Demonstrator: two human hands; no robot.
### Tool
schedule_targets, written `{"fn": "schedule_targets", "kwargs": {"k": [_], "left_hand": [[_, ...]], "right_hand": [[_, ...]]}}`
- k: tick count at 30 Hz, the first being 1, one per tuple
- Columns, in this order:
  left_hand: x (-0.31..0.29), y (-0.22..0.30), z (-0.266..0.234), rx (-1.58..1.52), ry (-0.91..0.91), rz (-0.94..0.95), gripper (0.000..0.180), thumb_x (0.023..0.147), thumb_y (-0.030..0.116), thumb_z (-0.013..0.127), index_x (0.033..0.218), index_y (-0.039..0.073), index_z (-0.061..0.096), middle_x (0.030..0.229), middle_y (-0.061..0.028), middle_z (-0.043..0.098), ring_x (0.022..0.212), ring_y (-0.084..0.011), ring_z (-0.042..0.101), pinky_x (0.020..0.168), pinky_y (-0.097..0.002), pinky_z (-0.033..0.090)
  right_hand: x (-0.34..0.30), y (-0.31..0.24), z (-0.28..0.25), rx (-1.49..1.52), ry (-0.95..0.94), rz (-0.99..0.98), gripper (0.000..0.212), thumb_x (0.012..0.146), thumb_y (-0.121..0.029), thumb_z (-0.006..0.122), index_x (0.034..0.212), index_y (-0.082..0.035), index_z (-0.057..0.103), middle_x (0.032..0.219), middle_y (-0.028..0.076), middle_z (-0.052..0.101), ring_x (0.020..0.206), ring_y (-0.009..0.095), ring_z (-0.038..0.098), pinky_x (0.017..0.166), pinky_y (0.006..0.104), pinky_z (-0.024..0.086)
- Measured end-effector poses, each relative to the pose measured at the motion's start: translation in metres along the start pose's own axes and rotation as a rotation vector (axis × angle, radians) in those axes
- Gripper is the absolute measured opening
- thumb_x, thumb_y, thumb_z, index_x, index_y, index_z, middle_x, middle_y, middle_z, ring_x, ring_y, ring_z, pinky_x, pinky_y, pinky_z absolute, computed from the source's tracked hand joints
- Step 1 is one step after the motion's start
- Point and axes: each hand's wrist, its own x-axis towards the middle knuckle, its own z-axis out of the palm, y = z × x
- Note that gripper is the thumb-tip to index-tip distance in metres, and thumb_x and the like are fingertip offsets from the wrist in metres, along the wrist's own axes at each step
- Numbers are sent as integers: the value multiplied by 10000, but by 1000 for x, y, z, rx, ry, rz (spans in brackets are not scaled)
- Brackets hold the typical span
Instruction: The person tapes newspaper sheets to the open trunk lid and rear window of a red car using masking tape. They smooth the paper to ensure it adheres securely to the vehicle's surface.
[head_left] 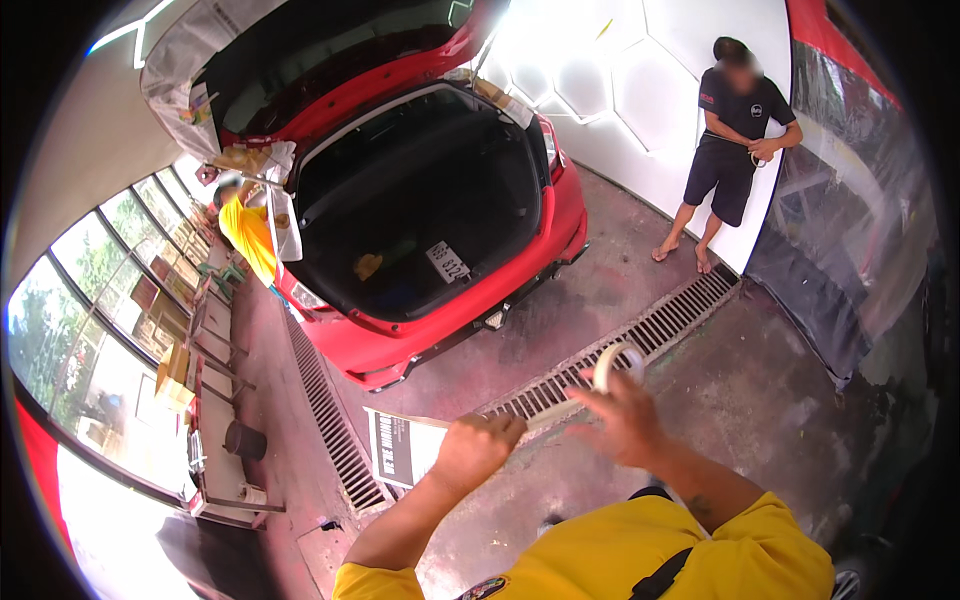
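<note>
My left hand [478,450] is closed in a fist on the top edge of a printed paper sheet [392,448], which looks like newspaper and hangs down beside it. My right hand [628,420] holds a pale roll of masking tape [630,352] upright at its fingers. A strip of tape [550,412] stretches between my two hands. Part of the sheet is hidden behind my left hand and forearm. Both hands are in front of my body, apart from the car.
Ahead stands a red car [460,300] with its tailgate raised and a loose plate [447,262] in the trunk. Floor grates [690,300] cross the ground. One person [740,130] stands by the white wall; another in yellow [250,235] is beside the car. Shelving [215,400] lines the left windows.
</note>
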Motion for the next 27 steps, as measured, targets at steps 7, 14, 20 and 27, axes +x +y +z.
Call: {"fn": "schedule_targets", "kwargs": {"k": [7,14,20,27], "left_hand": [[101,58,8,-52,-37,124,121,905,219,678,1002,147,690,758,5,621,591,-198,656,530,-338,502],[255,138,70,-166,-110,197,251,903,203,649,1147,153,675,813,-8,629,655,-207,681,572,-372,522],[369,191,116,-265,-79,245,430,933,221,638,1360,171,650,828,-17,636,647,-230,674,574,-399,515],[432,165,149,-229,-124,116,300,1007,331,637,1246,149,639,823,-35,663,728,-248,696,658,-404,540]], "right_hand": [[-40,81,-22,78,16,-10,246,882,-280,807,1086,-144,792,1087,104,709,946,330,630,811,435,523],[-77,210,-109,-17,140,144,136,823,-168,827,924,-96,772,1018,129,707,930,388,631,786,488,526],[-102,303,-186,-183,114,237,132,807,-155,826,895,-98,746,988,109,691,912,378,617,748,492,515],[-115,405,-212,-222,135,401,56,895,-123,727,926,-77,732,823,141,661,831,387,610,708,509,494]]}}
